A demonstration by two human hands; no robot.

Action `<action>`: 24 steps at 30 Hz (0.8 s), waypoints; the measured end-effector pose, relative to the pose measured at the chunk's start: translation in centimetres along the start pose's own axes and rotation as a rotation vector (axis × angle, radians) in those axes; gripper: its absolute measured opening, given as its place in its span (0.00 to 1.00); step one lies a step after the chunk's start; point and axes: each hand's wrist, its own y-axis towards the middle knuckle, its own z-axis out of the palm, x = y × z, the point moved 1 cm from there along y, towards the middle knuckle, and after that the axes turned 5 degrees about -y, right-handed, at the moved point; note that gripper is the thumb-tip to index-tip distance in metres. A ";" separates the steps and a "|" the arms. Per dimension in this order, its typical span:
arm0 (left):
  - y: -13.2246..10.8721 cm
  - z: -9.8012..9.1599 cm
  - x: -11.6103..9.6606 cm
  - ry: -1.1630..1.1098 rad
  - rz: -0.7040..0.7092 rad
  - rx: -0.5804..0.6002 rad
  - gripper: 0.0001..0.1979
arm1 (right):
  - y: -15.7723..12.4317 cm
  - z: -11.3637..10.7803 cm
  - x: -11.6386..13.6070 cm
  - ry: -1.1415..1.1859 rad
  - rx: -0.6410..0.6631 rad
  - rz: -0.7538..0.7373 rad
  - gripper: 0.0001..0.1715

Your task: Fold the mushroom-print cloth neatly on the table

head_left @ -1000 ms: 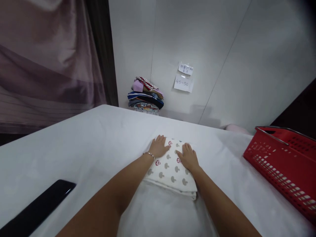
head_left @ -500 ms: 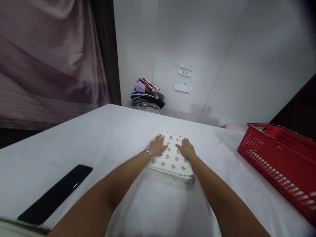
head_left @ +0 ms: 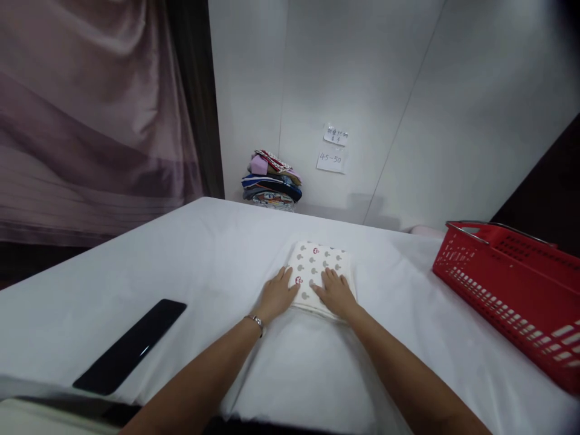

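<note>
A folded white cloth [head_left: 319,263] printed with small grey and red motifs lies flat on the white-covered table [head_left: 217,254]. My left hand [head_left: 276,295] rests at the cloth's near left corner, fingers stretched out along its edge. On the cloth's near right part lies my right hand [head_left: 338,293], palm down with the fingers apart. Neither hand grips the fabric. A bracelet [head_left: 257,323] circles my left wrist. The underside and inner layers of the cloth are hidden.
A red plastic basket [head_left: 507,284] with a metal handle stands at the right. On the left lies a black flat slab [head_left: 131,344]. Behind the far edge rises a stack of folded fabrics [head_left: 272,181] against the wall, near paper notes [head_left: 332,160]. A curtain [head_left: 90,121] hangs at left.
Both hands have slid back toward me over the cloth, from its middle sides to its near end. The near edge looks shorter and more compact. The camera view has shifted slightly.
</note>
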 end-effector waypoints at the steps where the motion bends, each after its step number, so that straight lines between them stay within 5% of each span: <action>1: 0.0 0.0 0.0 -0.008 0.003 -0.010 0.29 | -0.2 -0.3 -0.3 0.024 -0.012 -0.001 0.36; 6: -0.1 -1.0 0.2 -0.151 -0.027 -0.028 0.27 | -1.8 -0.7 -3.7 0.214 -0.230 0.183 0.35; 11: 0.2 -1.8 0.0 -0.219 -0.139 0.034 0.27 | -3.7 1.9 -5.2 0.616 -0.228 0.324 0.39; 17: -1.4 -1.4 -1.3 -0.207 -0.139 0.075 0.30 | -3.1 2.4 -6.7 0.782 -0.260 0.366 0.46; 24: -5.5 -2.4 -2.6 -0.248 -0.039 0.262 0.25 | -3.0 -0.3 -10.9 0.444 -0.240 0.346 0.35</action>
